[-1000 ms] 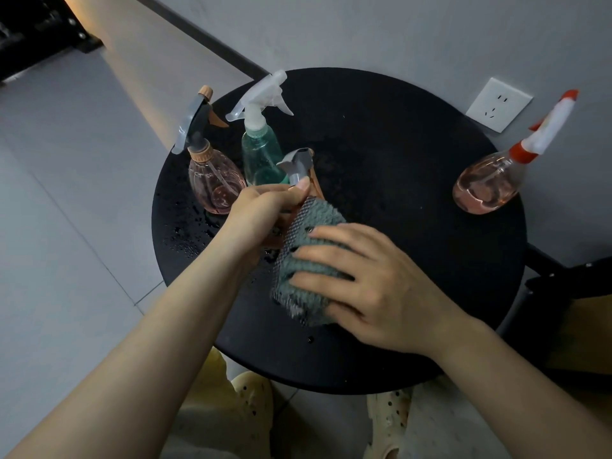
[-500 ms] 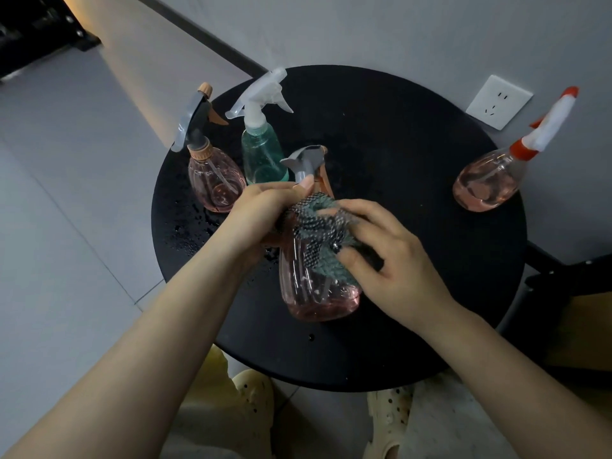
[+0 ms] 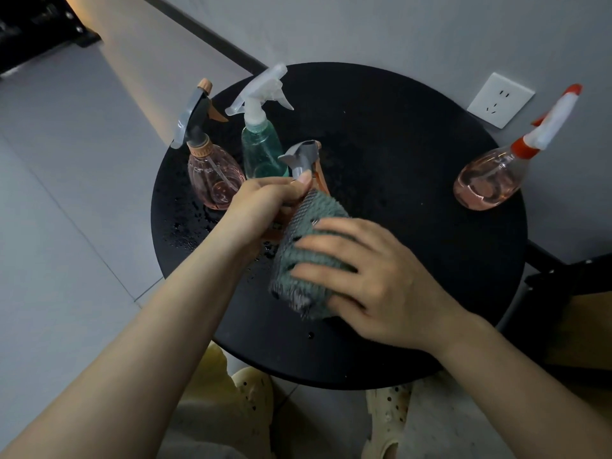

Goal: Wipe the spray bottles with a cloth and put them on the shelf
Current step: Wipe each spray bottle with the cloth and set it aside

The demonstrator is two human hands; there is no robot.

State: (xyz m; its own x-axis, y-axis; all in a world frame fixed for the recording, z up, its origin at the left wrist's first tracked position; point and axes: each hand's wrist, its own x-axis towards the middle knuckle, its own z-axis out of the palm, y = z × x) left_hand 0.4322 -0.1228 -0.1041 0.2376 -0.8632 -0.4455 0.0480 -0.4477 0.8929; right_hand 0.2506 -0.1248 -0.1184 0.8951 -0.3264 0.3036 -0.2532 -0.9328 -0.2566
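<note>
Grey-green cloth (image 3: 309,260) wraps the body of the spray bottle (image 3: 303,160) you hold over the worktop (image 3: 397,180): your right hand (image 3: 374,279) presses the cloth around it with fingers spread and curved, while your left hand (image 3: 265,207) is curled tight round the neck just below the grey trigger head. That neck hold is narrow and the worktop is beaded with water, so a wet hand could let the bottle twist or slide out. Just beyond your left hand stand a pink bottle (image 3: 212,177) and a green bottle (image 3: 261,150), near enough for an elbow swing to topple them. The red-nozzled bottle (image 3: 493,177) leans near the far right edge, where a knock to the worktop could send it off. No shelf is in view.
</note>
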